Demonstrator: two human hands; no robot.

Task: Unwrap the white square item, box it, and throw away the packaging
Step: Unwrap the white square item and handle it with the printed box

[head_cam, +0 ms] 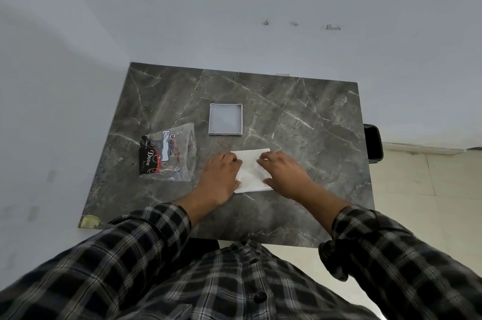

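White square item (251, 171) lies flat on table (300, 116) w/ left hand (221, 173) & right hand (283, 172) pressing its side edges, fingers spread, nothing lifted; risk: thin sheet creases or slides toward open box (226, 119) just beyond fingertips, or wrapper (169, 155) outside left hand gets forgotten.

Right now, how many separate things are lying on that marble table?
3. A grey open box near the middle, a clear plastic bag to its left, and a white square item under both hands. Nothing else shows.
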